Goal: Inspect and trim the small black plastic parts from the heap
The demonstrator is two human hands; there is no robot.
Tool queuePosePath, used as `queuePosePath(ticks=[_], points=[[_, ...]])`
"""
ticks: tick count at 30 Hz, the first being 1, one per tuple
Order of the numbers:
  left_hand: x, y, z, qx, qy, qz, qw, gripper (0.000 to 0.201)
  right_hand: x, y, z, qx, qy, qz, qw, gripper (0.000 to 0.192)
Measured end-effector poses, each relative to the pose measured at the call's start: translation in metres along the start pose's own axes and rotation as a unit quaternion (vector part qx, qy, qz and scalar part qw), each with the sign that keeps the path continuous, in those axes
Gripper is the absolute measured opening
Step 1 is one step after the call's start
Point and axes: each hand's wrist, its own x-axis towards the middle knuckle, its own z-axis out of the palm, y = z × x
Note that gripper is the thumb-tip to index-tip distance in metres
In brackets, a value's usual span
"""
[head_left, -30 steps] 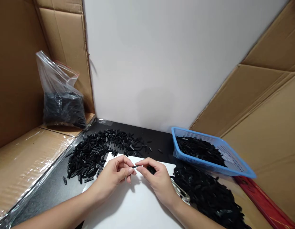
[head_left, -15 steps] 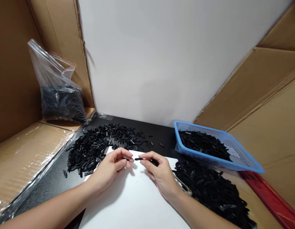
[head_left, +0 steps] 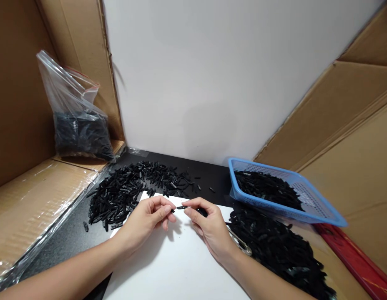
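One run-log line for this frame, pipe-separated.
left hand: pinching small dark bit | right hand: pinching slim black piece, more black material held | below: flat white sheet | right: blue plastic mesh basket

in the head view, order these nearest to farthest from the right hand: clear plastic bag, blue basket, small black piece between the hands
1. Small black piece: pinched at the right hand's fingertips.
2. Blue basket: right side, beyond the hand.
3. Clear plastic bag: far left, against the cardboard.
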Motion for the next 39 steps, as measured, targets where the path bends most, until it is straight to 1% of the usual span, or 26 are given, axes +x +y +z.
queuePosePath(ticks=[3,8,17,20,23,26,28,30,32,33,36,38,39], points=[[0.0001,0.0006,0.0001,0.015,0.008,0.002,1.000,0.032,0.0002,-0.0001,0.0008,0.007,0.002,0.002,1.000,0.026],[-0.0007,0.0030,0.0005,-0.006,0.020,-0.010,1.000,0.031,0.0006,-0.0003,0.0021,0.036,0.005,0.005,0.999,0.027],[-0.0021,0.0030,0.0018,0.010,0.006,-0.006,1.000,0.028,0.0007,-0.0009,0.0023,0.054,0.004,0.010,0.998,0.027],[-0.0033,0.0024,0.0020,0.005,0.000,-0.008,1.000,0.029,0.0006,-0.0015,0.0021,0.063,-0.006,0.016,0.998,0.027],[-0.0035,0.0019,0.0021,-0.014,-0.007,-0.014,1.000,0.034,-0.0001,-0.0034,0.0002,0.115,-0.043,0.037,0.992,0.021],[-0.0027,0.0017,0.0021,-0.036,-0.002,-0.012,0.999,0.036,-0.0008,-0.0065,-0.0029,0.191,-0.107,0.062,0.974,0.016],[-0.0021,0.0017,0.0019,-0.038,0.002,-0.007,0.999,0.034,-0.0009,-0.0086,-0.0044,0.215,-0.141,0.065,0.964,0.019],[-0.0017,0.0016,0.0016,-0.030,0.003,-0.004,1.000,0.031,-0.0009,-0.0098,-0.0049,0.217,-0.164,0.061,0.960,0.022],[-0.0016,0.0016,0.0012,-0.021,0.005,-0.004,1.000,0.027,-0.0008,-0.0094,-0.0046,0.200,-0.167,0.053,0.964,0.026],[-0.0017,0.0016,0.0012,-0.018,0.007,-0.004,1.000,0.026,-0.0008,-0.0087,-0.0042,0.181,-0.157,0.048,0.970,0.027],[-0.0026,0.0020,0.0014,-0.015,0.006,-0.002,1.000,0.025,-0.0009,-0.0054,-0.0029,0.090,-0.088,0.013,0.992,0.022],[-0.0033,0.0024,0.0019,-0.015,0.003,0.000,1.000,0.024,-0.0016,-0.0040,-0.0021,0.012,-0.050,-0.033,0.998,0.023],[-0.0036,0.0024,0.0022,-0.016,0.003,0.002,1.000,0.023,-0.0022,-0.0039,-0.0018,-0.029,-0.042,-0.061,0.997,0.024]])
